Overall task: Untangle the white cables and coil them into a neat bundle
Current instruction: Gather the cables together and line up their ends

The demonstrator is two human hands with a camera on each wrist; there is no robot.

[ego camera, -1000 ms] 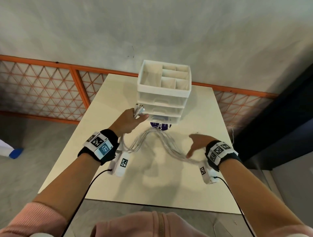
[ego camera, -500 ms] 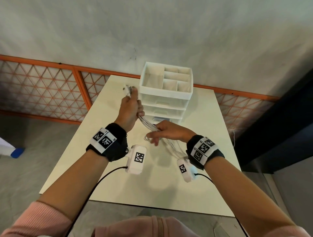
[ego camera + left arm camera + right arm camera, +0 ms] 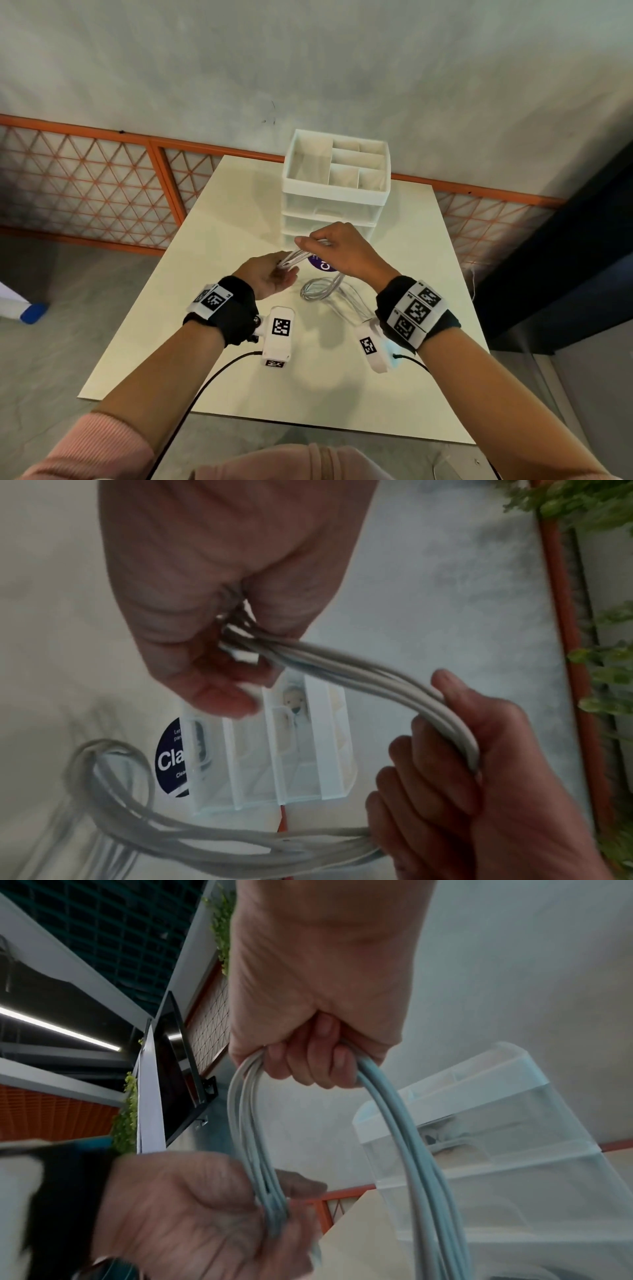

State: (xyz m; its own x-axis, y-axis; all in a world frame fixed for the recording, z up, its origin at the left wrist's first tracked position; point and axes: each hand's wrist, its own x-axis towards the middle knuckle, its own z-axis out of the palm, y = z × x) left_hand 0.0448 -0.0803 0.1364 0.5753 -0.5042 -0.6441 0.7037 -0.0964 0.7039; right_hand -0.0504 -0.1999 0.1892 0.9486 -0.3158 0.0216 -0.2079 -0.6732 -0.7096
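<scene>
White cables (image 3: 318, 289): several strands run together as one bundle, held above the desk (image 3: 239, 219) in front of the drawer organiser (image 3: 334, 192).
Left hand (image 3: 270, 277): its grip pinches the plug ends of the bundle between thumb and fingers (image 3: 212, 693); it sits nearer and to the left.
Right hand (image 3: 342, 251): fingers (image 3: 308, 1056) curled round the bundle, higher, farther and to the right.
Held span: a short stretch runs from the left grip up and right to the right grip.
Slack: from the right hand the strands drop to a loose loop lying on the desk, near and below that hand; its tail is hidden behind the right wrist.
Judgement: coiling looks barely begun; the slack lies on the right hand's side, so that hand is better placed to gather it toward the left grip.
Risk: the lying loop may cross over itself when drawn.
</scene>
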